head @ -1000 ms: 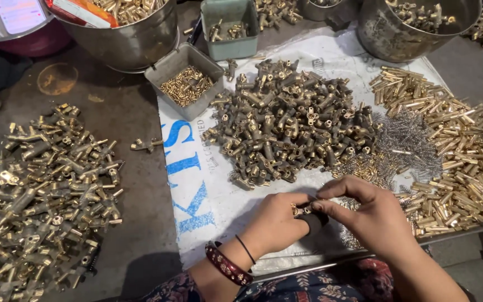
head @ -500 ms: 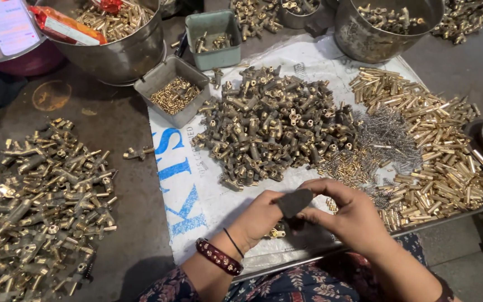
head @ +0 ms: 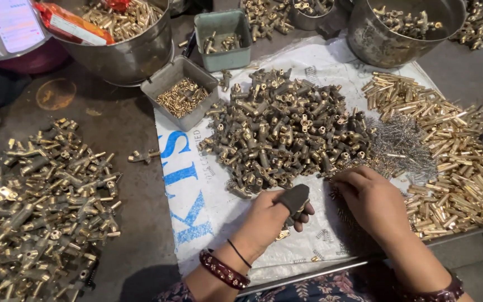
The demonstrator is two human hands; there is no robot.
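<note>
My left hand [head: 272, 215] rests on the white printed sheet [head: 197, 190], its thumb in a dark cover, fingers curled round a small brass fitting [head: 282, 235] that peeks out beneath the palm. My right hand [head: 373, 201] lies palm down just right of it, fingertips pinching at the thin wire springs [head: 398, 148] by the edge of the dull brass fitting heap [head: 286, 131]. What the right fingers hold is hidden. A pile of bright brass tubes [head: 448, 151] lies to the right.
A big heap of assembled brass valves [head: 40, 207] covers the dark table at left. Behind stand a square tin of small brass bits [head: 183, 92], a green tub [head: 225, 36] and two steel bowls [head: 124, 50] [head: 403, 28]. A metal rim [head: 308, 271] edges the sheet near me.
My hands have separated: the right one slid right onto the springs, the left stayed low with the fitting. The view has tilted down slightly.
</note>
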